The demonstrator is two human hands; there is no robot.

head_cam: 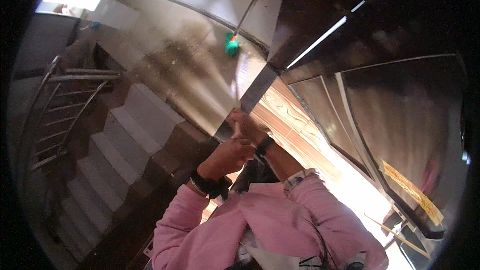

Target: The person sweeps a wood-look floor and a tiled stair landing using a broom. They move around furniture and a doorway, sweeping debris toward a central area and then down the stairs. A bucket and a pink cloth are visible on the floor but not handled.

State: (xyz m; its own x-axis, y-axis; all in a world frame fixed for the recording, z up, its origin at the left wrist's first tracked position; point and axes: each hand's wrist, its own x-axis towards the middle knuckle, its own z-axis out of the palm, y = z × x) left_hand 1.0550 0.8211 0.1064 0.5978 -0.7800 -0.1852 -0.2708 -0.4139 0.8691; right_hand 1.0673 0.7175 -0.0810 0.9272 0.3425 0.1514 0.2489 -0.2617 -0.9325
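Note:
Both my hands are wrapped around a thin pale stick (237, 90) in front of my chest. My right hand (247, 125) grips it farther out, with a dark wristband just behind. Closer to my body, my left hand (228, 157) is closed on the same stick, near its lower end. The stick points away from me over the floor, and its far part is blurred, so what it ends in is unclear. Beyond it stands a green-bristled brush (231, 47) with an orange-red collar. That brush's long pole (253, 7) rises beside the wall.
Steps (127, 138) and a metal railing (80, 105) lie to the left. A dark threshold strip (258, 86) divides the stained floor (187, 71) from wood-patterned tiles (288, 108). Dark door panels (393, 116) stand on the right, one with a yellow patterned strip (412, 193).

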